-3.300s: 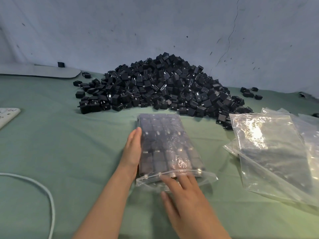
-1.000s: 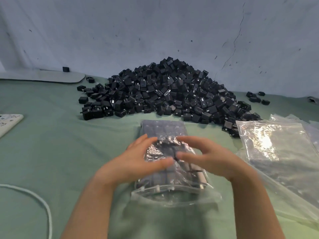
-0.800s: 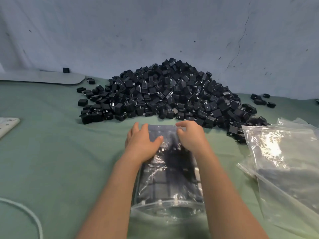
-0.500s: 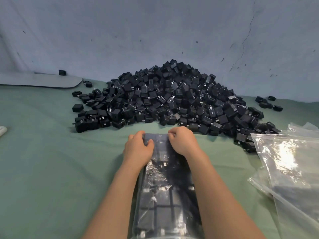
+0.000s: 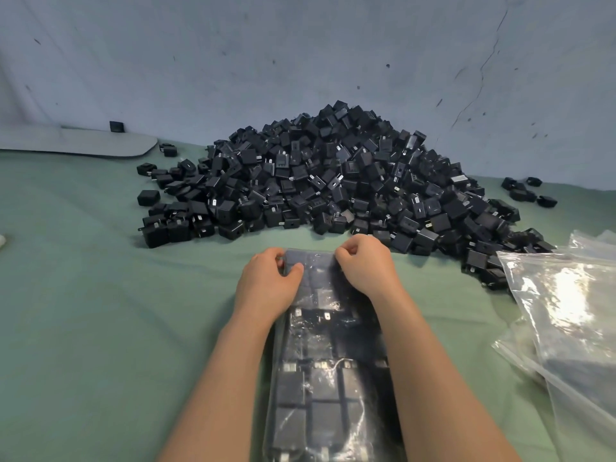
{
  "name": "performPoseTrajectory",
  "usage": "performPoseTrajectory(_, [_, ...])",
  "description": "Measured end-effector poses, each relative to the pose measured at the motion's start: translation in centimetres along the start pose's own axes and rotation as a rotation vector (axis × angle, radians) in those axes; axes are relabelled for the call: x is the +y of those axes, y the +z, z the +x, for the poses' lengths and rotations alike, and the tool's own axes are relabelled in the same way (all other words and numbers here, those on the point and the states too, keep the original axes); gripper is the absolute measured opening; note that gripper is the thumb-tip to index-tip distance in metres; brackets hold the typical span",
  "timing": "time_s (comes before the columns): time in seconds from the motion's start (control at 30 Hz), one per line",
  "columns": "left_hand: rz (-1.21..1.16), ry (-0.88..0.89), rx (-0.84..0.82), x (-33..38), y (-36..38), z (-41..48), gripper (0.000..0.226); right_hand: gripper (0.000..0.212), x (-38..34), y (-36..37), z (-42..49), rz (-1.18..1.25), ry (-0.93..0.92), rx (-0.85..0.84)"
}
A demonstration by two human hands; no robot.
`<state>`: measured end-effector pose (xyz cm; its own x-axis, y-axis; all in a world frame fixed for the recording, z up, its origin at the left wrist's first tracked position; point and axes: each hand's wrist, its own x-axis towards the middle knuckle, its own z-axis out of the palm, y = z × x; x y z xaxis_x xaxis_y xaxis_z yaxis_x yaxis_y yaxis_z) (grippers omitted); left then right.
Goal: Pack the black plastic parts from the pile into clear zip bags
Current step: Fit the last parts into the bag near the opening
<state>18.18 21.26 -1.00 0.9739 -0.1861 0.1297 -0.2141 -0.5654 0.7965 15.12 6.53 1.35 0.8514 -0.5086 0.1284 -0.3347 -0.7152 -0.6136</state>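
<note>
Both hands are clamped on the far end of a filled zip bag [image 5: 326, 378]. The left hand [image 5: 266, 285] curls its fingers over the bag's far left corner with the thumb lying on top of the plastic. The right hand [image 5: 365, 265] pinches the far right corner with its fingers bent tight. The bag lies flat on the table [image 5: 100, 328], which is covered in green cloth. It runs lengthwise between the two forearms from the hands down to the bottom edge of the view. Black plastic parts sit inside it in neat rows, some showing small metal prongs through the clear film. Just beyond the hands rises the pile [image 5: 333, 181] of loose black parts, heaped against a pale blue-grey wall [image 5: 300, 61], with its near edge close to the knuckles but not touching them. A few stray parts [image 5: 526, 191] lie apart to the right of the heap. Empty clear bags [image 5: 566, 311] are stacked at the right, their near corner overlapping the foot of the pile. At far left a flat grey board [image 5: 76, 145] rests on the cloth by the wall.
</note>
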Motion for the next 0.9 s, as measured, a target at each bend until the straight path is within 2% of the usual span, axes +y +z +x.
performPoseTrajectory(0.23, [-0.010, -0.047, 0.032, 0.0, -0.6, 0.1, 0.018, 0.018, 0.0, 0.4, 0.4, -0.095, 0.005, -0.064])
performPoseTrajectory(0.47, [-0.020, -0.031, 0.026, -0.1, -0.7, 0.2, 0.013, 0.026, -0.1, 0.5, 0.2, -0.147, -0.010, -0.049])
performPoseTrajectory(0.57, [-0.014, -0.031, 0.020, -0.3, -0.7, 0.3, 0.016, 0.025, -0.4, 0.2, 0.2, -0.157, -0.044, -0.018])
performPoseTrajectory(0.67, [-0.011, -0.041, 0.023, -0.2, -0.7, 0.4, 0.018, 0.021, -1.2, 0.4, 0.1, -0.067, -0.132, -0.002])
performPoseTrajectory(0.73, [-0.008, -0.053, 0.023, -0.1, -0.8, 0.4, 0.018, 0.021, -2.1, 1.0, 0.0, -0.022, -0.204, -0.040])
performPoseTrajectory(0.9, [0.011, -0.047, -0.009, -0.3, -1.2, 0.3, 0.018, 0.028, -3.4, 2.5, 0.2, -0.150, -0.240, -0.159])
